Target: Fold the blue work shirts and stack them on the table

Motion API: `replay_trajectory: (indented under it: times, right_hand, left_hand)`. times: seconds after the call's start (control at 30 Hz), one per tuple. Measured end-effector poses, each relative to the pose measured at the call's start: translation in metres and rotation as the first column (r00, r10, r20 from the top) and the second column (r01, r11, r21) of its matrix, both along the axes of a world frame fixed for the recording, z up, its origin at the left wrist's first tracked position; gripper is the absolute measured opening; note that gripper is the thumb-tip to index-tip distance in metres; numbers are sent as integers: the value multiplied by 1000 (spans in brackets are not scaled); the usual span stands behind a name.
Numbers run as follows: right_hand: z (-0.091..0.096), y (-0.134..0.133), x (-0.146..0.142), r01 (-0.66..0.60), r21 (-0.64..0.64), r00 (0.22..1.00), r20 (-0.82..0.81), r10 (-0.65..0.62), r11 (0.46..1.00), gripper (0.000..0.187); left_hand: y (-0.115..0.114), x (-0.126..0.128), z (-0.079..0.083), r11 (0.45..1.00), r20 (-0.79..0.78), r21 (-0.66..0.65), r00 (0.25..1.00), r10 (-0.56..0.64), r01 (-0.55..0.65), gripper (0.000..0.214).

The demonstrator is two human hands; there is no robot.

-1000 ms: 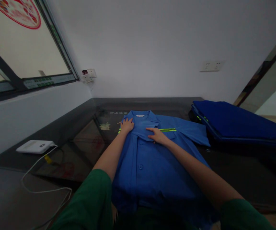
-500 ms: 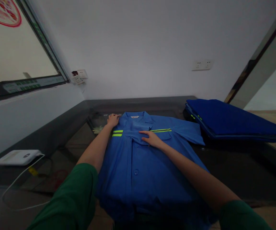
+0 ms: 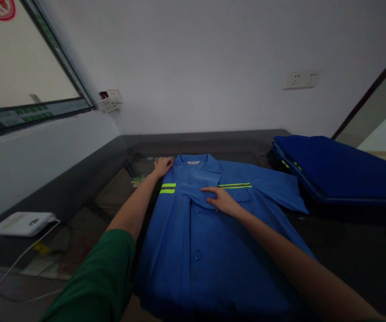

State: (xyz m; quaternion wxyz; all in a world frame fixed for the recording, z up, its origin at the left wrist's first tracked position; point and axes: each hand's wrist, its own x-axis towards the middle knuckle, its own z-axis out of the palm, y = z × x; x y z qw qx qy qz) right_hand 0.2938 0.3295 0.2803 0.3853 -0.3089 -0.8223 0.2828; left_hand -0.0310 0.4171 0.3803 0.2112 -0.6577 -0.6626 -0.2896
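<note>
A blue short-sleeved work shirt (image 3: 220, 250) with yellow-green stripes lies front side up, its collar at the far end and one sleeve stretched to the right. At its far left shoulder, my left hand (image 3: 162, 166) has its fingers bent and closed on the shirt's edge. My right hand (image 3: 225, 202) rests on the chest below the collar, fingers apart and lightly touching the cloth. The front placket is rumpled beside those fingers. The sleeve on the left side does not show, and the shirt's near end is dark.
A stack of folded blue garments (image 3: 343, 170) sits at the right on the dark glossy table (image 3: 199, 141). On the left lies a white device (image 3: 23, 223) with a white cable (image 3: 20, 259). Wall sockets (image 3: 300, 79) are behind, and a window (image 3: 28, 58) is at the upper left.
The view has shifted slightly, leaving the shirt and the stack a little larger and further right. My hands keep nearly the same places on the shirt; the placket near the right hand lies flatter.
</note>
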Motion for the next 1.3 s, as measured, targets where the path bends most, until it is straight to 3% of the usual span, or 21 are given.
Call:
replay_trajectory:
  times: [0.13, 0.27, 0.33, 0.43, 0.53, 0.67, 0.8, 0.97, 1.13, 1.3]
  right_hand:
    - [2, 0, 2, 111, 167, 994, -21, -109, 980, 37]
    - [12, -13, 11, 363, 353, 930, -87, -356, 862, 34]
    - [19, -26, 10, 406, 478, 909, -125, -397, 779, 33]
    - [23, -46, -6, 226, 674, 949, 12, -316, 703, 30]
    - [20, -58, -34, 31, 745, 919, 241, -311, 667, 35]
    - [16, -58, -59, 23, 741, 835, 355, -421, 671, 34]
    - [14, -53, -58, 72, 725, 808, 361, -467, 685, 27]
    - [9, -51, -54, 136, 672, 850, 299, -434, 728, 16]
    - [5, -41, -53, 111, 609, 906, 264, -332, 786, 18]
    - [6, -38, -49, 128, 564, 926, 227, -302, 816, 13]
  left_hand:
    - [-23, 20, -2, 983, -49, 177, 998, 50, -40, 33]
    - [-65, 41, -7, 970, -73, 121, 977, -202, 209, 35]
    - [-87, 50, -18, 953, -82, 44, 952, -295, 299, 34]
    - [-110, 60, -42, 958, -87, -14, 954, -288, 288, 36]
    - [-118, 68, -63, 972, -80, -57, 969, -234, 229, 39]
    - [-112, 72, -76, 979, -53, -65, 979, -196, 193, 39]
    - [-105, 73, -82, 976, -31, -39, 976, -214, 212, 39]
    - [-114, 72, -83, 964, 11, 21, 964, -266, 266, 36]
    - [-129, 67, -79, 863, -45, 85, 867, -496, 499, 26]
    - [-131, 67, -82, 873, -52, 77, 876, -479, 482, 27]
